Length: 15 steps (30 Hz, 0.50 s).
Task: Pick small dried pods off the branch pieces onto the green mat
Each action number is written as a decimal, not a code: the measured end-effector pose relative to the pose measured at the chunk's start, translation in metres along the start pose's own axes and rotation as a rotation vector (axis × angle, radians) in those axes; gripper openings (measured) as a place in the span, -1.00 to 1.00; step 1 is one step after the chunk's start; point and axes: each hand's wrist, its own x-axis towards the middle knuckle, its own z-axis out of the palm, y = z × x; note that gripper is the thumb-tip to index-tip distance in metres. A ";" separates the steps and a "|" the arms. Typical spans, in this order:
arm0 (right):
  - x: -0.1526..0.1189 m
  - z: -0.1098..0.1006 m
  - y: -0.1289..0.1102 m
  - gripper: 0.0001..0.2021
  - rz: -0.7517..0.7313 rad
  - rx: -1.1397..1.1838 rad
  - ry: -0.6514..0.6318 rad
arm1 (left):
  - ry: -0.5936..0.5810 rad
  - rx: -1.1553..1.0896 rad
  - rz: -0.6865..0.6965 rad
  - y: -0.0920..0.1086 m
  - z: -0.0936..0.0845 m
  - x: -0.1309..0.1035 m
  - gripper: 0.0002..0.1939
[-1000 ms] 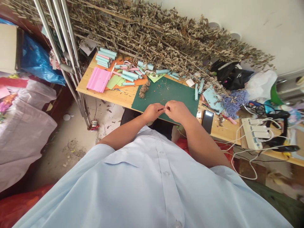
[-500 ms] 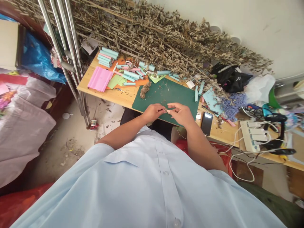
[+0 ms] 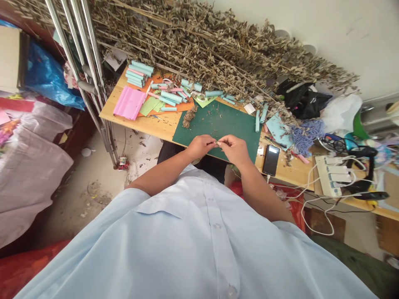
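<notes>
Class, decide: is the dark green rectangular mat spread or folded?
Spread: the mat lies flat on the pale wooden table, with no fold showing.

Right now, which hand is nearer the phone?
Right. The right hand is left of the phone, apart from it; the left hand is farther left.

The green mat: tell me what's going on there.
A person in a light-blue shirt is at the near edge of the green mat. Over that edge, the left hand and right hand are close together, pinching a small bit too tiny to identify. A brown clump lies on the mat, dried plants stretch along the far side of the table, and a phone lies to the right.
</notes>
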 end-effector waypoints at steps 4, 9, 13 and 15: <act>0.002 -0.001 -0.008 -0.88 -0.083 -0.142 0.000 | 0.000 0.001 0.001 -0.001 0.001 0.000 -0.75; 0.007 -0.003 -0.022 -0.88 -0.096 -0.276 -0.067 | 0.013 0.004 0.018 -0.003 0.002 -0.001 -0.76; 0.012 -0.007 -0.034 -0.88 -0.026 -0.338 -0.141 | 0.000 0.005 0.015 -0.003 0.002 -0.001 -0.73; 0.014 -0.010 -0.036 -0.87 -0.014 -0.350 -0.170 | 0.004 0.004 0.016 -0.003 0.002 -0.001 -0.72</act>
